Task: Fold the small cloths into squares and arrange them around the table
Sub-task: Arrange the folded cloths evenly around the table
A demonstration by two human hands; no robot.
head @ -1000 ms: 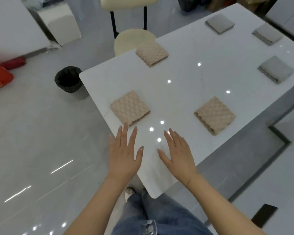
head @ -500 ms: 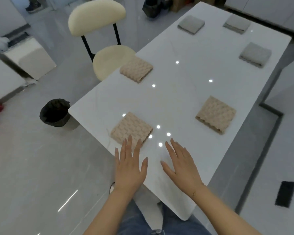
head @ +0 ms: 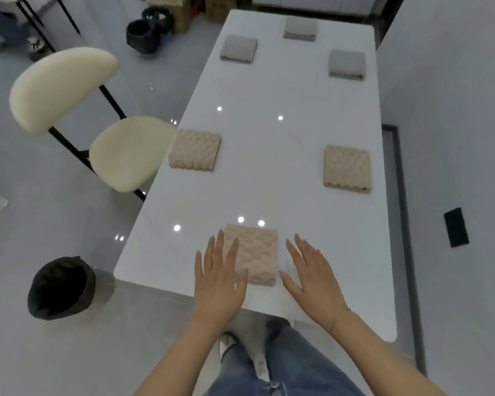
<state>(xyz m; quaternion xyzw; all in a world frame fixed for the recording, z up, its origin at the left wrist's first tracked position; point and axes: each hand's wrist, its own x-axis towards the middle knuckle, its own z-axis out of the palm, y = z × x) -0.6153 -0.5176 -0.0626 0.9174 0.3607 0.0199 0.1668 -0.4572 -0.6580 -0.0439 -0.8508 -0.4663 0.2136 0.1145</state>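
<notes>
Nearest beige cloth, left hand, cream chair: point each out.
nearest beige cloth (head: 259, 252): head view, centre of its folded top.
left hand (head: 217, 284): head view, back of the hand.
cream chair (head: 129, 152): head view, middle of the seat.

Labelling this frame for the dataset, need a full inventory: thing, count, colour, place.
table: 1, white glossy top, centre, running away from the camera
beige cloths: 3, folded square; near end between the hands, left edge by the chair, right edge
grey cloths: 3, folded; far left, far end, far right
chair: 1, cream seat and back, black legs, left of table
bin: 1, black, floor near left
dark pots: 2, floor at the far left
black strip: 1, floor at right
left hand: 1, fingers straight, overlapping near cloth's left edge
right hand: 1, fingers straight, on the table right of that cloth
legs: blue jeans, bottom centre
</notes>
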